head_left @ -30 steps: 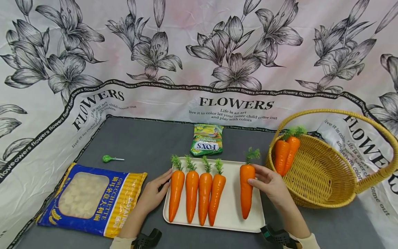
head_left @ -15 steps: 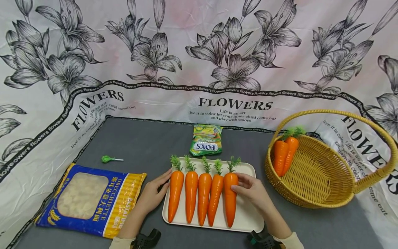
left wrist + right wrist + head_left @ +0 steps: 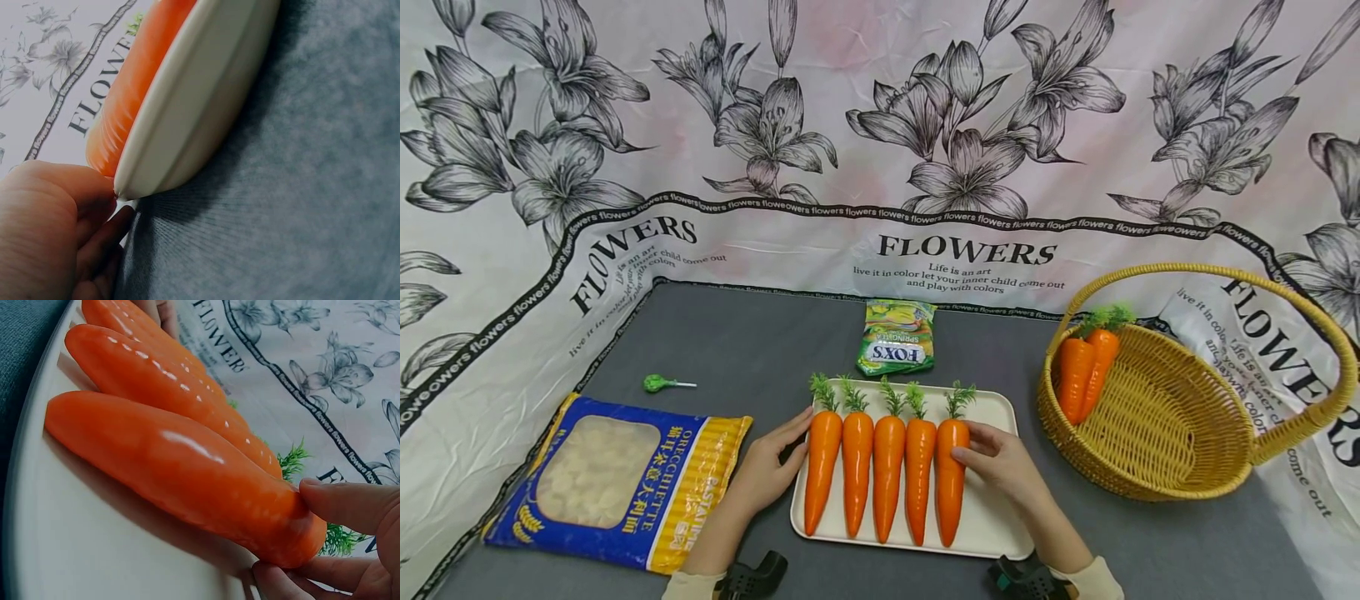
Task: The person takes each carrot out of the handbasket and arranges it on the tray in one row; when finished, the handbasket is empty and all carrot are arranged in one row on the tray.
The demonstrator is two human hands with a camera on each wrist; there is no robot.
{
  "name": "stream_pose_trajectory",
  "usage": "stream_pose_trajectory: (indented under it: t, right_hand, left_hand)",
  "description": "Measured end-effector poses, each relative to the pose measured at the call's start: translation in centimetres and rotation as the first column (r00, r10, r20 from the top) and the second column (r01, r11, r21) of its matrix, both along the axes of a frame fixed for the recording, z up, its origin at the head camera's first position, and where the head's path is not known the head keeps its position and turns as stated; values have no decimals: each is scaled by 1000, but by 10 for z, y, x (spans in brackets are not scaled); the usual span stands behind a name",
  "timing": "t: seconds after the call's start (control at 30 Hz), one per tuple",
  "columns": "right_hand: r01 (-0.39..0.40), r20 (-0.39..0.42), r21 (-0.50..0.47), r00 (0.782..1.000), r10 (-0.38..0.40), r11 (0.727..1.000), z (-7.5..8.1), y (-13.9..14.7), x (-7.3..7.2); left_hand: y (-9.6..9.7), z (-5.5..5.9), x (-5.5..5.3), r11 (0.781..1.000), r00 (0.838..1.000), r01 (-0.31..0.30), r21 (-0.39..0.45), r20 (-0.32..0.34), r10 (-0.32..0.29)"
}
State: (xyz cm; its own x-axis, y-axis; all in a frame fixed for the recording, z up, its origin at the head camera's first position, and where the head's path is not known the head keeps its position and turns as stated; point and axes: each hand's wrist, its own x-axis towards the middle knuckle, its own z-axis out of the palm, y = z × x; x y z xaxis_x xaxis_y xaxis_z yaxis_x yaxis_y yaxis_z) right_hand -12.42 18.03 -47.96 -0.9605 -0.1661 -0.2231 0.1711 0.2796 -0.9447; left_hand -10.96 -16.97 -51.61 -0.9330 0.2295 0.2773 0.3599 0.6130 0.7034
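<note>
My right hand pinches the top of the rightmost orange carrot, thumb on one side and fingers on the other. This carrot lies lengthwise on a cream rectangular tray, its green leaves pointing away from me. Several more carrots lie beside it in a row to the left. My left hand grips the tray's left edge, near the leftmost carrot. In the left wrist view the thumb side is at the rim of the tray, with other fingers lower beside it.
A wicker basket with a tall handle stands at the right, two carrots inside. Behind the tray lies a green candy bag. To the left are a blue and yellow pasta bag and a green lollipop. Printed cloth backs the table.
My right hand has carried its carrot leftward across the tray to the end of the row. The neighbouring carrot now lies straighter. My left hand has stayed at the tray's edge.
</note>
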Motion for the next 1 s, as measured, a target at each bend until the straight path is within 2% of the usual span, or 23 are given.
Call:
stream_pose_trajectory:
  t: [0.47,0.87,1.0]
  right_hand:
    - [10,-70,47,997,-7,999,-4,-5,2]
    - [35,-136,135,991,-17,990,-6,-11,3]
    - [35,-126,157,992,-15,987,-2,-10,5]
  left_hand:
    - [1,5,-1,1000,999,-17,3,48,17]
    - [0,2,-1,999,999,-33,2,-2,33]
    - [0,2,0,1000,999,-31,-3,12,31]
